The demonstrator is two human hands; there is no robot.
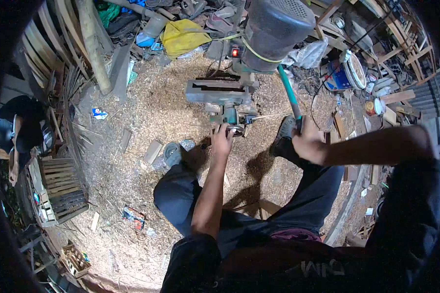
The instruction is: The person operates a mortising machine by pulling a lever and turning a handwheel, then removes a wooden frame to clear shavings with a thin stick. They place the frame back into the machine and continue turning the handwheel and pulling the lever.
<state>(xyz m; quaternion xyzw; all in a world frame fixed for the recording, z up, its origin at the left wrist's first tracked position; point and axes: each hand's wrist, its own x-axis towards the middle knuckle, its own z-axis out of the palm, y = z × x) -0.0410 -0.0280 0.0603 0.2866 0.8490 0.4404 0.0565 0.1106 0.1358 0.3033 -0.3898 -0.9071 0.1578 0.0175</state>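
In front of me stands a floor machine with a big dark motor housing (277, 36) above a grey metal vise (215, 93). My left hand (221, 140) has its fingers curled on the rim of a small handwheel (236, 131) at the machine's near side. Off to the right, my right hand (308, 142) is wrapped round the lower end of a green lever (289, 90), which slants down from beside the motor housing. A red lit switch (235, 52) glows left of the housing. My palms hide the gripped parts.
Wood shavings cover the floor (146, 112). My shoe (284, 134) rests below the lever. A wood block (153, 151) lies to the left, with a slatted crate (63, 188) farther out. A yellow sack (185, 38) and blue bucket (338, 77) stand behind.
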